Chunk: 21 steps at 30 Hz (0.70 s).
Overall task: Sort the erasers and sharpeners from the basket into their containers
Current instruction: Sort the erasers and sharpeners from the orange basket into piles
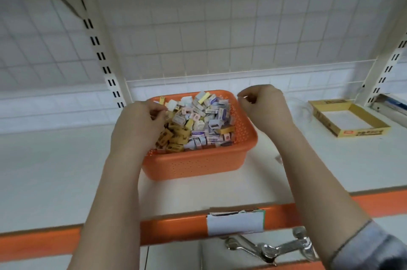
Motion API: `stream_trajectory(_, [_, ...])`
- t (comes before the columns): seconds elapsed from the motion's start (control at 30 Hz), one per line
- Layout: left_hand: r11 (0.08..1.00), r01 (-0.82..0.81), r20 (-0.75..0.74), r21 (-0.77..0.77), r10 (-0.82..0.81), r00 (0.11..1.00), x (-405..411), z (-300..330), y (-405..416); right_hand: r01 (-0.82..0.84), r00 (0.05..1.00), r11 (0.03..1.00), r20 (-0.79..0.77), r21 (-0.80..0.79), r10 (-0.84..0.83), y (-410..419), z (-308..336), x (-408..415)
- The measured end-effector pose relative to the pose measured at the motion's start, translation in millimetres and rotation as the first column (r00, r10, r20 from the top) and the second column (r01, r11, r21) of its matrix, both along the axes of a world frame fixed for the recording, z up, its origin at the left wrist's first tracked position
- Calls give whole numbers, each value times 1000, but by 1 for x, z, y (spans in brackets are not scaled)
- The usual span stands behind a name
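Both my hands work at an orange basket [198,164] heaped with small wrapped erasers and sharpeners [198,124], set on a white shelf. My left hand [136,129] is sunk into the left side of the heap, fingers curled among the yellow-brown packets; whether it has closed on 1 or several I cannot tell. My right hand [264,109] hovers over the basket's far right corner, its fingertips drawn together as if pinching something too small to make out. 1 container shows, a shallow yellow box [384,125], bare inside, well apart on the right; any second container is out of view. The heap stands above the rim at the back, so a careless dig from my left hand could tip packets over the wall onto the shelf. The wrappers look much alike at this blur, and a hurried grab of mixed pieces could send sharpeners in with erasers. The reach to the box is long enough for a loosely pinched piece to drop.
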<state>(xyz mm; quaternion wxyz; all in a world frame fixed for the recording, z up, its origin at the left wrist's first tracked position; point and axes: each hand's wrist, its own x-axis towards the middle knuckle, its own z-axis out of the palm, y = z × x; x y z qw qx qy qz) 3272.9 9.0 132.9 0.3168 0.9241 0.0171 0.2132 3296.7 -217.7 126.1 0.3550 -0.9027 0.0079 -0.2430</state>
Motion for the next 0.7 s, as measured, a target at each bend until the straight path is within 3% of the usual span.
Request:
stream_trajectory(0.1, [1000,-23,-12,6,23,1000,-2,-5,11,-91,990,977,-128,-195,67,16,4,32])
stream_trajectory(0.33, [999,-29,-22,20,30,999,-5,-8,15,-200,926,829,-377,-522,-14,21,-2,76])
stream_trajectory(0.53, [998,-20,-45,68,23,999,-3,-10,13,-224,929,773,-370,-593,-14,26,-5,75])
stream_trajectory(0.7, [993,29,-44,116,-24,999,10,-5,10,-226,936,824,-350,-519,36,21,-8,77])
